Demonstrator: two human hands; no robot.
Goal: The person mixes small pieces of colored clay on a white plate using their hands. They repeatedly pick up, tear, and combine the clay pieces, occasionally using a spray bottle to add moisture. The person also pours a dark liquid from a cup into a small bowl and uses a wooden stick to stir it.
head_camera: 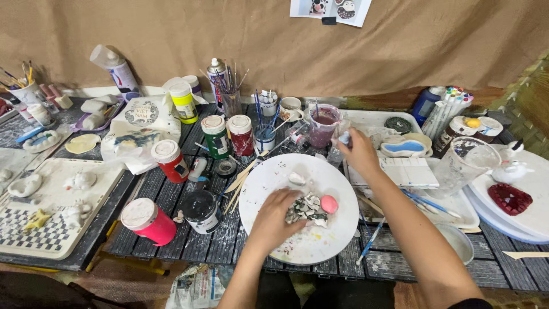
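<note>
Centre of frame, lower half: a round white plate lies flat on the dark slatted bench, smeared with paint flecks. Left hand rests on the plate, fingers curled over a small grey-and-white mottled figurine and holding it against the plate's surface. Touching the figurine's right side sits a pink egg-shaped blob; a small white lump lies apart from both, toward the plate's upper edge.

Right hand reaches to just above the plate's upper right rim, fingertips pinched on a small pale-blue object (too small to say what kind). Directly beside it stands a clear cup of murky purple-pink water.

Left of the plate: a black-lidded jar, a pink paint pot, a red one, then green and dark red bottles standing upright in the upper centre. Wooden sticks lie fanned against the plate's left rim.

Far left: a white tray carrying unpainted plaster shapes. Right of centre: a white lidded palette box, and beyond it a clear plastic cup tilted. Far right edge: stacked white plates bearing a dark red faceted piece.
</note>
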